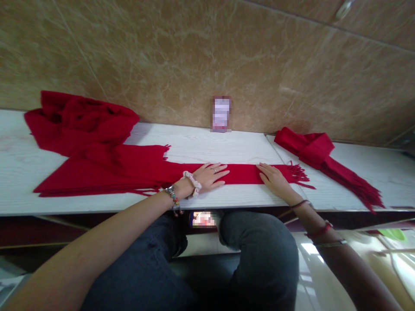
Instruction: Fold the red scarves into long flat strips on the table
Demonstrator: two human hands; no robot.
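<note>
A long red scarf (244,173) lies in a narrow flat strip along the white tabletop, its fringe spread out at the right end. My left hand (210,176) rests palm down on the strip, fingers spread, with a ring, a scrunchie and bracelets on that arm. Further right, my right hand (274,180) also lies flat on the scarf, close to the fringe, with its fingers stretched out. To the left, the strip meets a wider pile of folded red cloth (106,170), and where one ends and the other begins I cannot tell.
Bunched red cloth (84,123) is heaped at the back left. A knotted red scarf (319,151) with fringe lies at the right. A blurred phone-like thing (221,113) leans on the brown marbled wall (181,56). The white tabletop (129,206) has its front edge above my knees.
</note>
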